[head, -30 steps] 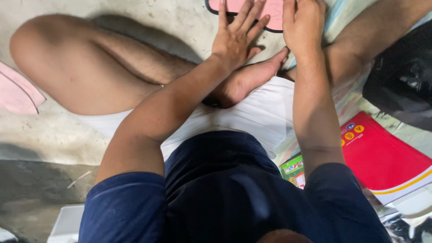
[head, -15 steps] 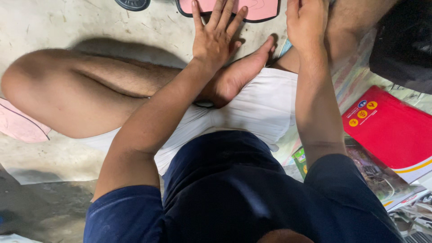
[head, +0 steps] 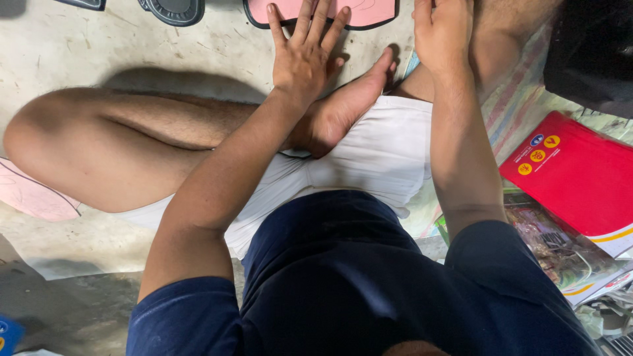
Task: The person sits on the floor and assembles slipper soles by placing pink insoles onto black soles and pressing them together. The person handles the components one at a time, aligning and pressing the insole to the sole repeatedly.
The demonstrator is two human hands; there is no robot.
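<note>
Down on the bare concrete floor (head: 86,53) now, grey, scuffed and pitted, with a person sitting cross-legged on it, one bare foot (head: 346,105) tucked in against white cloth shorts.

At the top edge lies the pink sole piece (head: 366,12), flat and smooth, with a rounded outline and a thin dark rim; only its lower part is in view. The left hand (head: 304,56) lies palm-down with its fingers spread wide and straight, the fingertips pressing on the near edge of that pink piece. It grips nothing; it just lies flat on top. The forearm runs back long and straight to a dark blue sleeve.

The right hand (head: 443,33) sits just to the right of the pink piece, back of the hand up, fingers together and pointing away, their tips cut off by the top of the view. Whether they touch or hold anything, I cannot tell.

Further left along the top there's a dark moulded sole (head: 173,9), ridged and rounded. Another pink flat piece (head: 33,194) pokes out beside the bent knee. Off to the right, a glossy red packet (head: 580,175) lies on top of a shiny printed wrapper (head: 547,240), both resting on a faded striped mat (head: 521,99).
</note>
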